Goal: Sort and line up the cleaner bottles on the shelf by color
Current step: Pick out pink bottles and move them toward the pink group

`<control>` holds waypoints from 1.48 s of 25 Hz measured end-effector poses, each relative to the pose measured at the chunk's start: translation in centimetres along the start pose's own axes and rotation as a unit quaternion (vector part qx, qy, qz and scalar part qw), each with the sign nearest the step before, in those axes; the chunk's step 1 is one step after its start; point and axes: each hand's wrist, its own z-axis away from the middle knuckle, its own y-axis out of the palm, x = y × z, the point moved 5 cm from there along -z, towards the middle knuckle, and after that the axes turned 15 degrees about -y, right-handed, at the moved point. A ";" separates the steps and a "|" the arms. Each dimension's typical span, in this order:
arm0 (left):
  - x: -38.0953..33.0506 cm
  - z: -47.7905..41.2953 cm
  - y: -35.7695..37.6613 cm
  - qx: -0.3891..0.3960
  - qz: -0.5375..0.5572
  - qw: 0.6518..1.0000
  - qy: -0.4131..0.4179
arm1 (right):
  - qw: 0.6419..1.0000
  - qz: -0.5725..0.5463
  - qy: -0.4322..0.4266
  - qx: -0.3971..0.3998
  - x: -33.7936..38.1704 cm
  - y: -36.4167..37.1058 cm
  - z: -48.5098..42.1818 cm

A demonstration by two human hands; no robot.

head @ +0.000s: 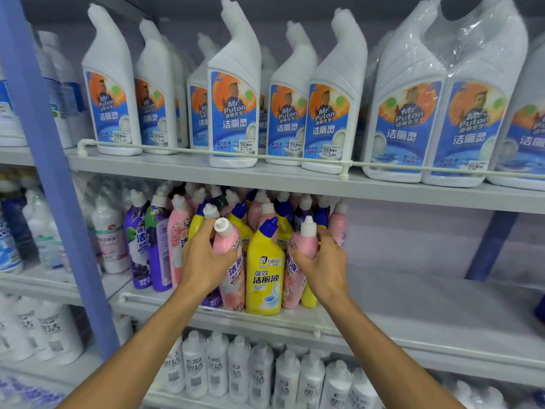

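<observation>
On the middle shelf (413, 314) stands a mixed cluster of cleaner bottles in purple, pink and yellow. My left hand (206, 258) grips the neck of a pink bottle (234, 278) with a white cap at the front of the cluster. My right hand (323, 264) grips another pink bottle (303, 243) with a white cap. Between the two stands a yellow bottle (264, 278) with a blue cap, upright at the shelf's front edge. Two purple bottles (147, 246) stand at the cluster's left. More pink and yellow bottles crowd behind, partly hidden.
White bottles (233, 84) with blue labels line the upper shelf behind a white rail (265, 156). White bottles (262, 370) fill the lower shelf. A blue upright post (56, 178) stands at left. The middle shelf's right part is bare.
</observation>
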 end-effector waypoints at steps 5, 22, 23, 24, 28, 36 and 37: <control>-1.2 0.7 -2.7 0.053 0.039 0.998 0.021 | 0.998 -0.051 -0.020 0.006 0.5 -1.6 0.2; -9.0 4.9 1.6 0.152 0.095 0.979 0.094 | 0.983 -0.155 -0.090 0.041 -0.7 -11.5 -1.1; -9.2 5.0 3.3 0.163 0.099 0.977 0.094 | 0.983 -0.154 -0.089 0.045 -1.4 -12.4 -1.1; -9.6 5.2 5.2 0.175 0.104 0.975 0.095 | 0.983 -0.151 -0.089 0.050 -2.2 -13.4 -1.1; -10.6 5.6 13.2 0.216 0.128 0.966 0.068 | 0.984 -0.145 -0.064 0.086 -6.8 -18.1 -1.4; -11.5 7.2 27.6 0.299 0.141 0.944 0.013 | 0.977 -0.193 0.020 0.089 -16.1 -25.1 0.8; -11.3 7.0 28.4 0.301 0.143 0.943 0.014 | 0.973 -0.209 0.028 0.093 -16.9 -25.2 1.0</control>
